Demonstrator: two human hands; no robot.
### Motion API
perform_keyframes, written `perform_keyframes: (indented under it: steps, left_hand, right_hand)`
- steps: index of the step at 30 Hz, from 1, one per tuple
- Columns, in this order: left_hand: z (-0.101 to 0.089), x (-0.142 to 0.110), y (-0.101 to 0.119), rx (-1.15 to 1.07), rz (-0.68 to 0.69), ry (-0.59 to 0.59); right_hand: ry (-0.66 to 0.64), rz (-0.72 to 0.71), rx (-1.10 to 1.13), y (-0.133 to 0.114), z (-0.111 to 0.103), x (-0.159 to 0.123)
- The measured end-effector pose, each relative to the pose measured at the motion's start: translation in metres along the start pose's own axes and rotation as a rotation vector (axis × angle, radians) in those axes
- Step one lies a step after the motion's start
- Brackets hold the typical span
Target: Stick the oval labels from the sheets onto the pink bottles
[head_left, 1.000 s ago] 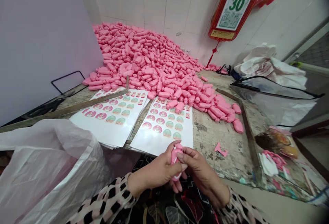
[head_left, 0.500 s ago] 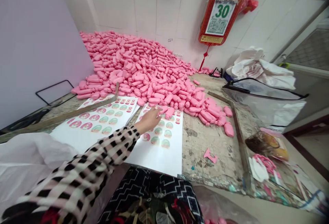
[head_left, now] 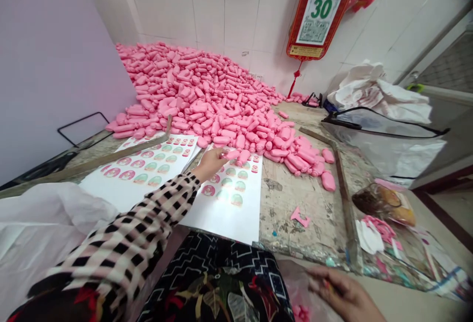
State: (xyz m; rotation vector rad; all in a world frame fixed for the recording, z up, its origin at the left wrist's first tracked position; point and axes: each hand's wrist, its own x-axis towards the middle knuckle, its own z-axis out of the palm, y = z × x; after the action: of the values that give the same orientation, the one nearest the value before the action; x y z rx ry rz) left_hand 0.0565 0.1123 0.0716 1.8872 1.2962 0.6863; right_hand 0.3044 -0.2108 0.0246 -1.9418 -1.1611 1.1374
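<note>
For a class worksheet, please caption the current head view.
Left hand touching a pink piece over a printed sheet, beside a heap of similar pieces.

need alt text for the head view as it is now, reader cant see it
A person's left hand touches a small pink bottle-shaped piece over a printed sheet, in front of a large heap of similar pieces on a worn table. The right hand is low at the right, by a translucent bag with pink pieces inside.
</note>
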Motion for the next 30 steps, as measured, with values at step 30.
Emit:
perform_keyframes:
  steps: [30]
  left_hand:
    - [-0.051,-0.206,-0.051,-1.025,-0.440,0.016]
  right_hand:
    - [-0.025,-0.508,-0.791,-0.131,0.150,0.060]
